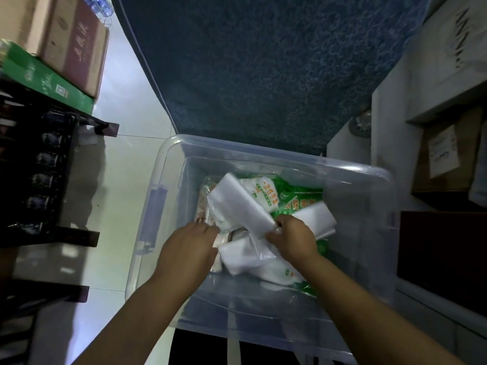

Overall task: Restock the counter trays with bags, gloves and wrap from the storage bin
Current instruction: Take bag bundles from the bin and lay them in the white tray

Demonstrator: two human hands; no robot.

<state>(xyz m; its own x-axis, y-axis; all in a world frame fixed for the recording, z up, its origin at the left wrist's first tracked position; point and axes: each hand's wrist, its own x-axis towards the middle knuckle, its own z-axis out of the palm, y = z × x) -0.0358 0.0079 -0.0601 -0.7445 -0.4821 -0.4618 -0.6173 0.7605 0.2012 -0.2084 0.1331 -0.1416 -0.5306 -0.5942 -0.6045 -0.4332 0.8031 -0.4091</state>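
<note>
Clear plastic bin (168, 164) on the floor, lid off, both hands inside it. Right hand (292, 239) is closed on the near end of a white bag pack (237, 204), pinching its corner; the pack angles up and away toward the bin's far-left corner. Left hand (188, 250) sits just left of the right hand, fingers curled down into the pile; can't tell whether it grips anything. Under the hands: a second white pack (247, 255) lying flat near the bin's near wall, and green-and-white glove packets (297, 200) toward the bin's right side, one partly under the held pack. Blue carpet (263, 69) runs beyond the bin's far wall. Cardboard boxes (68, 40) are well left of the bin, far end; a dark rack (39, 180) stands left of it.
</note>
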